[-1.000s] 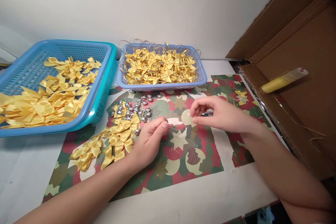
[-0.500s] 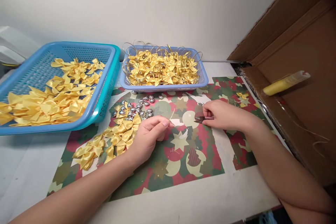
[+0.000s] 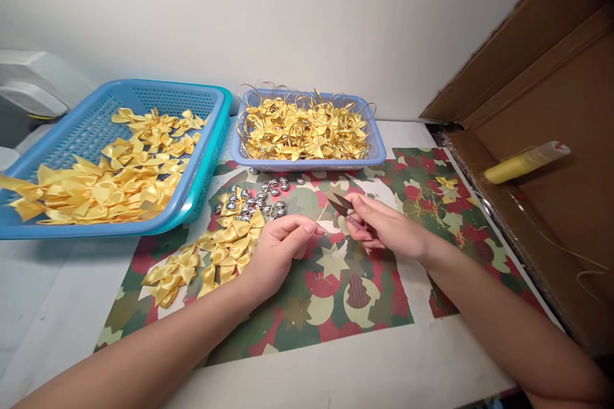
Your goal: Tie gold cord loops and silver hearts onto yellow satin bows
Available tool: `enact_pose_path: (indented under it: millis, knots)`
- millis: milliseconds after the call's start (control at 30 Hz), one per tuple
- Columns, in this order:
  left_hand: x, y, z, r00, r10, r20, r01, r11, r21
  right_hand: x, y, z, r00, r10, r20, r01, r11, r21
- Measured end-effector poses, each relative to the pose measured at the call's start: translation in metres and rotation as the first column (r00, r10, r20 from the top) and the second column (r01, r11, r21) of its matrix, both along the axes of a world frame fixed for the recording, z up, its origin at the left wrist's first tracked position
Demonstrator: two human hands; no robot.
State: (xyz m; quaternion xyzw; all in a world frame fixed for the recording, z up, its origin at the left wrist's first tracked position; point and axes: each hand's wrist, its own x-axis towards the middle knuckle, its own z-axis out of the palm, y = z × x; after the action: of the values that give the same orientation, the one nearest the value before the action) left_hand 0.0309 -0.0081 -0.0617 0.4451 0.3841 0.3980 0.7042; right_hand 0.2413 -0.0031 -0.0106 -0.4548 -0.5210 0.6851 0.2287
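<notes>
On the left of the white counter (image 3: pixel 52 294), a blue basket (image 3: pixel 86 230) is nesting inside a teal basket (image 3: pixel 206 182) and holding many yellow satin bows (image 3: pixel 125 172). Next, loose bows (image 3: pixel 228 249) and silver beads (image 3: pixel 261 195) are lying on a patterned sheet (image 3: pixel 268 332), probably to stay within the left hand's reach. The left hand (image 3: pixel 290 239) is pinching a thin golden thread (image 3: pixel 322 213) between thumb and forefinger, apparently so the end is standing free; whether it is hiding anything else, I cannot tell. Behind, a smaller basket (image 3: pixel 309 163) is holding bows with gold loops (image 3: pixel 302 128). Right of centre, the right hand (image 3: pixel 377 223) is gripping dark snips (image 3: pixel 339 204), their points facing the thread's tip; contact is not clear. Farther right, thread scraps (image 3: pixel 426 204) are lying on the sheet, and a yellow spool (image 3: pixel 525 163) is jutting from the cardboard (image 3: pixel 551 96), seemingly keeping thread off the work area.

Compared with half a second ago, the snips are sitting closer to the left hand, with more blade showing, and the scraps are now showing, no longer covered by the right hand.
</notes>
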Motion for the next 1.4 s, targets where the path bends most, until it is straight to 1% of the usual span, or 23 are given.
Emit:
enact_pose_path:
  millis: [67,167,400,900,1033,1267,1400]
  knots:
    - [-0.0004,-0.0004,-0.0002,1.0,-0.007,0.001,0.007,1.0,-0.004,-0.0016,-0.0003,-0.0007,1.0,0.025,0.012,-0.024,0.999,-0.022]
    - [-0.0004,-0.0006,-0.0003,1.0,-0.017,-0.003,0.017,1.0,-0.003,-0.0031,-0.0005,0.0008,0.998,0.035,0.06,-0.036,0.999,0.008]
    - [0.0014,-0.0001,0.0028,0.997,-0.051,-0.056,0.052,0.998,0.029,-0.0063,-0.0016,0.0004,0.995,-0.005,0.1,0.001,0.999,0.042]
    - [0.0026,0.0001,0.0055,0.994,-0.037,-0.099,0.038,0.999,0.011,-0.0051,0.0028,-0.0009,0.992,-0.017,0.127,0.002,0.994,0.114]
    - [0.0025,-0.0009,0.007,0.995,-0.049,-0.09,0.05,0.999,0.004,-0.0012,0.0063,-0.0022,0.993,-0.014,0.121,0.003,0.996,0.086]
    - [0.0035,0.0001,0.0072,0.994,-0.038,-0.1,0.039,0.999,0.006,0.0001,0.0053,0.0018,0.992,0.052,0.113,-0.056,0.998,0.026]
    - [0.0043,0.0003,0.0093,0.992,-0.044,-0.117,0.047,0.999,0.017,-0.0014,0.0041,0.0009,0.992,0.041,0.119,-0.047,0.998,0.044]
